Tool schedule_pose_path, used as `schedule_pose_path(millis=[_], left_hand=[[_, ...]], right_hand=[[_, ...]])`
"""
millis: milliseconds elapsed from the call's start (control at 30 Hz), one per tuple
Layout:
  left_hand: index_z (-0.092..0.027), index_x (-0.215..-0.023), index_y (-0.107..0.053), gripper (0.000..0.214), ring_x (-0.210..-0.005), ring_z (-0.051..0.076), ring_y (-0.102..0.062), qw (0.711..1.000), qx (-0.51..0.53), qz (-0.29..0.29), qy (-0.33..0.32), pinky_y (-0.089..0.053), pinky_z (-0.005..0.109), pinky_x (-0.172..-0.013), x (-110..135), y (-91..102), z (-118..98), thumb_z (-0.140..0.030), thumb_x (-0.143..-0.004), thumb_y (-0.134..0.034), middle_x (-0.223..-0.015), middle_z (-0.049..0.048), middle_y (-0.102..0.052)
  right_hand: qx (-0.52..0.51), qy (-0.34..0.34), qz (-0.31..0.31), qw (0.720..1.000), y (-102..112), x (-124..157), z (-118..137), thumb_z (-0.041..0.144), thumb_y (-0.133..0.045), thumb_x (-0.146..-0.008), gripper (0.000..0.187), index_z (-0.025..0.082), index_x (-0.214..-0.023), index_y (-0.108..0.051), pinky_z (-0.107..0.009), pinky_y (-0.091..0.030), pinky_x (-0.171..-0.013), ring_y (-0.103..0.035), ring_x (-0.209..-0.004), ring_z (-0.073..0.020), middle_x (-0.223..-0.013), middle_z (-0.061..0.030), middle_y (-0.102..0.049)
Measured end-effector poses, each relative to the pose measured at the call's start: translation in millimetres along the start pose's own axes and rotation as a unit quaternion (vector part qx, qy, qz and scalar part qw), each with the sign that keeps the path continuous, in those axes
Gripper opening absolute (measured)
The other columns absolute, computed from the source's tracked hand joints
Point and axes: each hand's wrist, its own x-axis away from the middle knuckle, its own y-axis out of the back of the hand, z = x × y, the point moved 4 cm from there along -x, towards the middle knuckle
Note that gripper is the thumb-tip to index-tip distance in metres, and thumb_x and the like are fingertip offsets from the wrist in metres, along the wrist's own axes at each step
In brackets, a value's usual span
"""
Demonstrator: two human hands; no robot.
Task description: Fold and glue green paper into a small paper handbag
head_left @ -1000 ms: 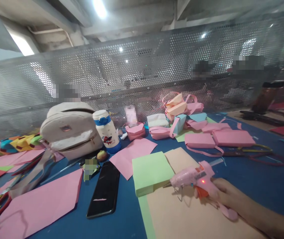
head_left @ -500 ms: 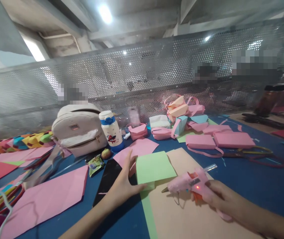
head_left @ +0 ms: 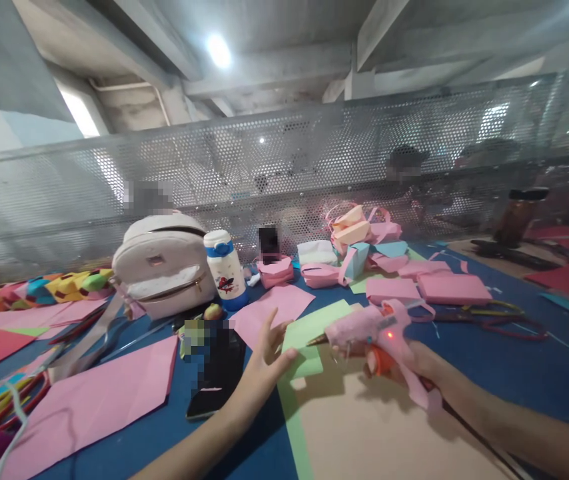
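My right hand (head_left: pixel 417 370) is wrapped round the grip of a pink hot glue gun (head_left: pixel 364 327), its red light on and its nozzle pointing left. The gun is raised off the blue table (head_left: pixel 539 373), over a folded green paper piece (head_left: pixel 309 333). My left hand (head_left: pixel 262 363) has its fingers spread and touches the left edge of that green piece, tilting it up. Below both lies a large tan paper sheet (head_left: pixel 379 433) with a green strip along its left side.
A black phone (head_left: pixel 217 373) lies left of my left hand. Behind it stand a white backpack (head_left: pixel 162 267) and a white bottle with a blue band (head_left: pixel 224 267). Pink paper sheets (head_left: pixel 89 400), folded pink boxes (head_left: pixel 429 288) and scissors (head_left: pixel 489 313) are scattered around. A perforated metal screen (head_left: pixel 284 167) closes the back.
My left hand came into view and took hold of the green piece's edge. My right hand lifted the glue gun off the tan sheet and moved it left, over the green piece.
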Motion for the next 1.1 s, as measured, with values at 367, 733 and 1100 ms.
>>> schedule_pose_path(millis=[367,733,1100], left_hand=[[-0.028,-0.149,-0.038,0.091,-0.139,0.038,-0.046,0.999,-0.008,0.015,-0.052,-0.043,0.049,-0.111,-8.5,-4.4,12.8,-0.057,-0.073,-0.080,-0.148,0.0158,-0.051],[-0.026,-0.136,-0.053,0.076,-0.135,0.038,-0.050,0.998,-0.028,0.029,-0.045,-0.049,0.046,-0.107,-10.2,-9.6,8.6,-0.045,-0.070,-0.084,-0.144,0.0119,-0.056],[-0.025,-0.132,-0.058,0.068,-0.140,0.038,-0.044,0.997,-0.067,-0.017,-0.045,-0.041,0.049,-0.113,-8.7,-0.3,5.8,-0.061,-0.076,-0.073,-0.144,0.0115,-0.056]], right_hand=[[-0.127,0.055,0.088,0.986,-27.8,-29.6,13.6,0.066,-0.057,-0.088,0.051,0.018,-0.095,-0.072,-0.045,-0.041,-0.111,-0.064,-0.117,-0.0305,-0.107,-0.0108,-0.073],[-0.215,0.033,0.116,0.969,-22.7,-39.8,2.3,0.058,-0.062,-0.089,0.053,0.015,-0.119,-0.069,-0.053,-0.037,-0.113,-0.063,-0.118,-0.0320,-0.108,-0.0144,-0.073],[-0.002,0.083,0.033,0.996,-12.5,-28.3,14.2,0.069,-0.056,-0.086,0.054,0.018,-0.086,-0.073,-0.044,-0.051,-0.097,-0.067,-0.096,-0.0292,-0.092,-0.0111,-0.072]])
